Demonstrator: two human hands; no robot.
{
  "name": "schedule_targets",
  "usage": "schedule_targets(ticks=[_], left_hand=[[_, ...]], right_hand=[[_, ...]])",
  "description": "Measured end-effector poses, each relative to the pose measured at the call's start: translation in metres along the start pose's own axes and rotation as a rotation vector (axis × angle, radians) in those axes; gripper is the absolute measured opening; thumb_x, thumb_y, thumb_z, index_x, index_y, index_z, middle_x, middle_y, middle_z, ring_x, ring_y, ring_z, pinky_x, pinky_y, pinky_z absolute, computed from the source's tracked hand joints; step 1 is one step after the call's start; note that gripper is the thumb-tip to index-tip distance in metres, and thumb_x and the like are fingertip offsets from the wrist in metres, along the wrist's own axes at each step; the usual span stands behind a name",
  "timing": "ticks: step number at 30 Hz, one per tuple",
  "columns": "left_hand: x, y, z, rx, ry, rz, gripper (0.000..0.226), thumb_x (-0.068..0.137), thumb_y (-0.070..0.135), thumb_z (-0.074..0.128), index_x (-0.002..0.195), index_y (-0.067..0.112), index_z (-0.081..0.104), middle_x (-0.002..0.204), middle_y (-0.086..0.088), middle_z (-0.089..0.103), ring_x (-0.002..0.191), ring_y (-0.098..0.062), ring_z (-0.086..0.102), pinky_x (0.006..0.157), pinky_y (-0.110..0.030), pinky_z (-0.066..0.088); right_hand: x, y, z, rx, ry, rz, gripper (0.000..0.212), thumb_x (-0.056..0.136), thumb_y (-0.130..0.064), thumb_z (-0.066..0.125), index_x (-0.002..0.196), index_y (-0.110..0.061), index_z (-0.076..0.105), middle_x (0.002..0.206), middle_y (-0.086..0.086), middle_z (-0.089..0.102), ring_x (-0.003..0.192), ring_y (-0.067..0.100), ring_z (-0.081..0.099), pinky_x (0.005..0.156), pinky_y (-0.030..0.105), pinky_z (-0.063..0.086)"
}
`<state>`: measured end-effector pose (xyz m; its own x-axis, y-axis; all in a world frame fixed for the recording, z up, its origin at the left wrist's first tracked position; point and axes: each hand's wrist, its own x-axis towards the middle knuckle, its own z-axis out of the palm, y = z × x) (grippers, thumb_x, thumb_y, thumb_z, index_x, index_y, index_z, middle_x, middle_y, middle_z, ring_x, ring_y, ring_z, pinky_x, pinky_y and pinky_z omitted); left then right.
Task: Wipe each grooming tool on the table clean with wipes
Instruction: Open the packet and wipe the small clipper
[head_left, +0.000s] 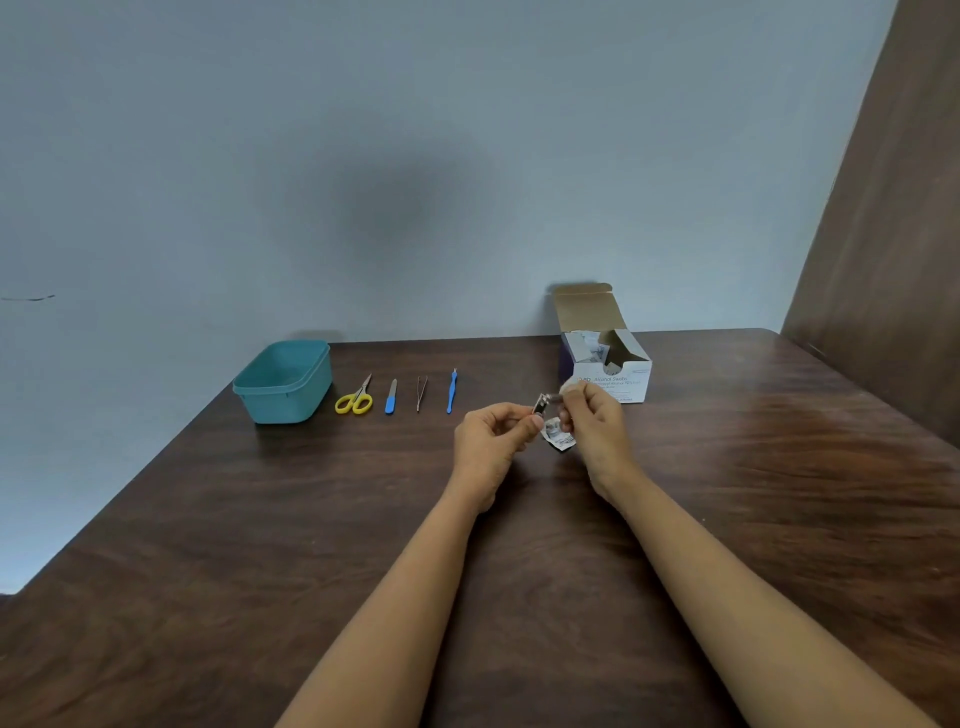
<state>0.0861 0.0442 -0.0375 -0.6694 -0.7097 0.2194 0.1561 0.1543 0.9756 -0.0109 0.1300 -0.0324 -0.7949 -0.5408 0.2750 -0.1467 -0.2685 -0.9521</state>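
My left hand (493, 434) pinches a small metal nail clipper (540, 405) held above the table. My right hand (595, 423) pinches the clipper's other end, apparently through a small wipe that its fingers mostly hide. A torn swab wrapper (558, 435) shows just below the right fingers. Further left on the table lie yellow-handled scissors (355, 399), a blue-handled nail file (390, 397), metal tweezers (421, 392) and a thin blue-handled tool (452, 392), set in a row.
An open teal plastic tub (283, 382) stands at the left end of the row. An open box of alcohol swabs (605, 366) stands at the back right, just behind my right hand. A brown panel (893, 234) rises along the table's right side.
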Motion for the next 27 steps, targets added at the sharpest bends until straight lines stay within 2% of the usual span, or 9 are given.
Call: schedule_targets(ticks=[4,8,13,18,24,27], left_hand=[[-0.003,0.000,0.003,0.076,-0.001,0.055,0.003,0.081,0.012,0.075,0.083,0.013,0.074,0.062,0.005,0.063,0.059,-0.003,0.052,0.055,-0.014,0.045],[-0.001,-0.001,-0.001,-0.044,0.045,0.036,0.003,0.084,0.011,0.072,0.085,0.013,0.073,0.067,0.005,0.065,0.060,0.001,0.056,0.058,-0.015,0.047],[0.001,-0.002,-0.002,-0.165,0.031,0.023,0.006,0.086,0.008,0.069,0.091,0.007,0.072,0.073,0.000,0.066,0.061,-0.003,0.055,0.061,-0.018,0.049],[0.002,-0.002,-0.002,-0.200,0.028,0.014,0.005,0.086,0.007,0.069,0.089,0.009,0.071,0.082,-0.004,0.070,0.062,-0.003,0.057,0.064,-0.019,0.051],[0.002,-0.001,-0.003,-0.140,0.033,0.043,0.008,0.085,0.009,0.070,0.083,0.017,0.071,0.069,0.004,0.066,0.065,-0.003,0.058,0.061,-0.017,0.049],[0.001,-0.001,-0.001,-0.099,0.030,0.067,0.006,0.085,0.011,0.071,0.083,0.017,0.071,0.069,0.005,0.066,0.065,0.000,0.058,0.062,-0.015,0.047]], right_hand=[[0.001,-0.008,-0.002,0.357,0.091,0.109,0.018,0.094,-0.003,0.053,0.078,-0.007,0.062,0.061,0.003,0.053,0.051,0.007,0.045,0.050,0.015,0.042],[0.000,-0.013,-0.003,0.593,0.144,0.240,0.010,0.089,-0.003,0.060,0.084,-0.009,0.066,0.069,0.000,0.069,0.057,0.005,0.058,0.054,0.015,0.048],[-0.002,-0.014,-0.001,0.652,0.157,0.325,0.006,0.087,-0.004,0.062,0.087,-0.008,0.066,0.071,0.001,0.072,0.060,0.007,0.063,0.055,0.016,0.051],[-0.006,-0.017,0.004,0.674,0.089,0.384,0.005,0.086,-0.006,0.063,0.086,-0.009,0.067,0.074,0.001,0.073,0.064,0.008,0.066,0.057,0.015,0.053],[-0.009,-0.020,0.009,0.624,0.040,0.416,0.004,0.083,-0.010,0.066,0.086,-0.012,0.068,0.072,-0.002,0.072,0.065,0.008,0.061,0.053,0.016,0.049],[-0.009,-0.018,0.009,0.606,0.028,0.394,0.009,0.079,-0.008,0.068,0.086,-0.012,0.069,0.071,-0.002,0.068,0.057,0.006,0.054,0.049,0.015,0.045]])
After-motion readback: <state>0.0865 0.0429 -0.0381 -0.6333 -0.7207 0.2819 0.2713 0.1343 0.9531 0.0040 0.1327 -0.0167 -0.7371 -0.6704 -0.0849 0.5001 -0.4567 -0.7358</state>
